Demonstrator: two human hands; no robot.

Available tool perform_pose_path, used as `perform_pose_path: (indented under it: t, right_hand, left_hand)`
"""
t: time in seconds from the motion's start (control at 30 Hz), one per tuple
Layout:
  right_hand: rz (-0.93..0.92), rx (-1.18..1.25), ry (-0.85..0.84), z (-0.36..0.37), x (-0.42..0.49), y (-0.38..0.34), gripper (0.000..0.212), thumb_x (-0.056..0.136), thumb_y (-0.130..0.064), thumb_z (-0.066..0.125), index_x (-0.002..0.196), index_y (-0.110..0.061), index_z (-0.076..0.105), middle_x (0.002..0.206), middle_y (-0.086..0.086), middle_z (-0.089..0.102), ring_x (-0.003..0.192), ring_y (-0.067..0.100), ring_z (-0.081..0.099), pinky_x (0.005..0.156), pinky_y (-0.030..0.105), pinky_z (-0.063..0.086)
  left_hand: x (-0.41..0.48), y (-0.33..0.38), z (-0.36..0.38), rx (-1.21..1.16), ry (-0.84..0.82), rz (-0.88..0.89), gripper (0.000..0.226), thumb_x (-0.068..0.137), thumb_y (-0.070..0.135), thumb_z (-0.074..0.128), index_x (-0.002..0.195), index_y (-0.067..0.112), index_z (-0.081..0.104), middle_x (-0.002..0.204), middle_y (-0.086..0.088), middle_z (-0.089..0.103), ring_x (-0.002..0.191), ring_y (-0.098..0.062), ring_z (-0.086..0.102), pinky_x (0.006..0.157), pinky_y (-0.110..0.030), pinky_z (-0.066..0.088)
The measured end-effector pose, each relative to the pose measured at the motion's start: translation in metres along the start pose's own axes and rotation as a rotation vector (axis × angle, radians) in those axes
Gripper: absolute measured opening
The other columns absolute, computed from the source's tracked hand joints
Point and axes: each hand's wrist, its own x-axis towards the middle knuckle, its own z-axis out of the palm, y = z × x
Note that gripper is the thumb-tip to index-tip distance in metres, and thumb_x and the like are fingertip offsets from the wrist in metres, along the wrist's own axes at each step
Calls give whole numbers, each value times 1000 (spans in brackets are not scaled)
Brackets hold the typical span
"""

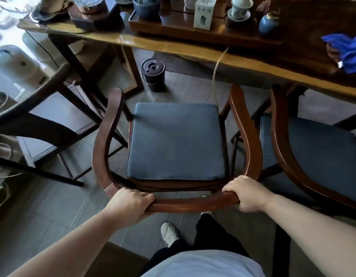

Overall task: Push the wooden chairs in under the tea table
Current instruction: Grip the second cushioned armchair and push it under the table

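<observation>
A wooden chair [195, 204] with a curved back rail and a grey-blue seat cushion [176, 140] stands in front of me, facing the tea table [173, 47]. My left hand [131, 202] grips the back rail at its left bend. My right hand [246, 193] grips the same rail at its right bend. The chair's armrest tips are near the table's front edge, with the seat out in front of the table. A second wooden chair [289, 156] with a matching cushion stands close on the right, its front partly under the table.
A dark lidded bucket [153, 77] sits on the floor under the table. A thin hose [218, 70] hangs from the table edge. Tea ware, a white box [204, 13] and a blue cloth [347, 51] lie on the table. A dark chair [31, 108] stands at left.
</observation>
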Motion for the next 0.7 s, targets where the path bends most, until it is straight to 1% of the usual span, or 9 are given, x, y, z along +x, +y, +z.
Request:
perform_pose_path:
  t: [0.07,0.13,0.23,0.3,0.37,0.43,0.53,0.63,0.7]
  right_hand:
    - [29,22,-1,5,-7,-6,39,69,-31,54,105,-28,69,106,-9,70,101,17,62,98,33,42]
    - [46,43,1,7,-10,-10,45,66,-32,49,106,-27,69,107,-8,70,102,17,61,99,33,40]
    - [52,67,37,6,-10,-10,46,66,-35,47,106,-26,70,107,-7,70,102,17,61,99,33,39]
    - [47,74,46,5,-6,-10,42,69,-35,51,105,-26,69,108,-7,70,101,18,61,98,34,39]
    - [50,83,64,5,1,-11,34,72,-33,57,103,-27,69,105,-7,71,99,18,62,96,35,40]
    - [52,73,100,8,9,-15,27,73,-33,61,98,-27,68,100,-7,71,97,18,63,94,37,41]
    - [58,70,139,12,24,-22,25,74,-38,61,96,-27,67,98,-6,70,96,20,63,91,38,41]
    - [82,101,159,10,39,-32,21,74,-31,63,95,-27,66,97,-5,69,95,22,62,90,36,39]
    - [93,105,166,7,48,-36,20,75,-31,65,94,-27,66,96,-5,69,95,22,62,90,37,38]
  left_hand:
    - [1,-2,-2,1,1,32,32,82,56,45,86,31,63,70,15,66,59,-9,63,49,-25,51]
    - [3,-6,-4,0,-11,45,32,81,56,46,88,30,63,72,14,67,62,-11,64,51,-26,52]
    - [10,-15,-5,4,-55,48,33,80,55,48,94,30,63,80,13,69,69,-13,66,55,-29,54]
    - [15,-22,-10,26,-88,36,29,78,55,57,94,31,63,79,15,69,68,-11,66,55,-27,54]
    - [18,-30,-19,46,-94,29,28,70,53,71,89,34,64,73,17,67,61,-6,64,49,-21,50]
    - [20,-38,-29,58,-103,16,31,62,51,79,85,35,66,69,19,66,56,-4,61,45,-19,45]
    - [24,-54,-40,46,-84,-2,34,57,49,83,84,37,66,68,21,65,56,-4,61,44,-18,44]
    - [27,-73,-46,44,-79,-41,34,60,49,83,87,40,64,70,22,64,62,-5,63,48,-22,48]
    - [30,-82,-51,53,-80,-100,35,60,49,84,87,41,63,72,23,64,65,-6,63,51,-23,49]
